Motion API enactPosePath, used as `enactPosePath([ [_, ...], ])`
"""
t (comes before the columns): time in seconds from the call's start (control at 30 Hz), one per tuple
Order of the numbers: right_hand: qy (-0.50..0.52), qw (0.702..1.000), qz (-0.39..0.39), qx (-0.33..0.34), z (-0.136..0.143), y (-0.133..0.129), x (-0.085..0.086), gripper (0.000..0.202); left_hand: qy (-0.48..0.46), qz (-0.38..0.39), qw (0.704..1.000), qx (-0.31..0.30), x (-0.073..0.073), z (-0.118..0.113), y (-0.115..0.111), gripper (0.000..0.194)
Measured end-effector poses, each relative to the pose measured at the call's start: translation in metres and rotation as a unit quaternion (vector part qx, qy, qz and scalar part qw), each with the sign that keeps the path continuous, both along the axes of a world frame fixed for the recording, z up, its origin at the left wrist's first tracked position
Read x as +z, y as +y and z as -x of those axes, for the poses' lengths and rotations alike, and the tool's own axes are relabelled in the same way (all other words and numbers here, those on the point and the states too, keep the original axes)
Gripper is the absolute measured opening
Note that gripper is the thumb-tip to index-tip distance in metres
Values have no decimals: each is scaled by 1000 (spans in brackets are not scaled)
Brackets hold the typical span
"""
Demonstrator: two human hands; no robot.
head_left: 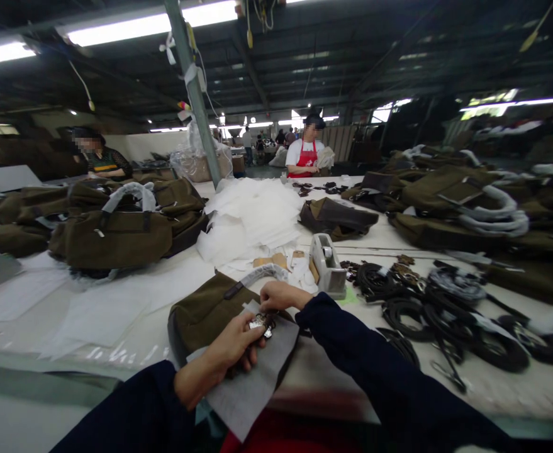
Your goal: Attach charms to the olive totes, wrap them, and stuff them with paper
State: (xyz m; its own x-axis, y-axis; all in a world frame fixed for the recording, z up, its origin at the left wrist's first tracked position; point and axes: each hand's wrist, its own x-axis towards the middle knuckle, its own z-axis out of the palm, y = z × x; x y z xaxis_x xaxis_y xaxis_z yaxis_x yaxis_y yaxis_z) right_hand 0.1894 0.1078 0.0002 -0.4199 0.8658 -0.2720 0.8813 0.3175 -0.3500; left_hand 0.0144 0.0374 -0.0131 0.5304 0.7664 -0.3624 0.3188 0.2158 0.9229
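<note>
An olive-green bag with a plastic-wrapped handle lies at the table's front edge. Across its right part rests a pale sheet. My left hand is closed round shiny metal hardware above the sheet. Just beyond it, my right hand has its fingers bent down close to the hardware; its fingertips are partly hidden, and what they pinch is too small to make out.
A tape dispenser stands beyond my right hand. Coiled black straps cover the right side. White sheets are piled behind the bag. More bags lie left and right. A person in a red apron stands across the table.
</note>
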Motion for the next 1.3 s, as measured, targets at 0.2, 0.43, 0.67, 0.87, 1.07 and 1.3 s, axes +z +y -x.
enactPosePath([
  [0.2,32,999,-10,-37,-13,-6,-5,19,13,7,997,-75,15,12,11,40],
  [0.43,71,994,-49,-70,-15,-14,-19,13,36,0,998,-42,7,16,11,40],
  [0.67,180,975,-121,43,-33,-67,14,23,49,-1,998,-43,16,15,5,36],
  [0.87,160,964,-158,143,-42,-116,6,33,25,10,998,-61,7,19,8,39],
  [1.07,178,946,-257,80,-23,-109,-14,23,68,-26,994,-83,10,19,5,33],
  [1.3,232,949,-212,27,-3,-87,-28,19,144,-261,949,-104,17,27,0,25],
])
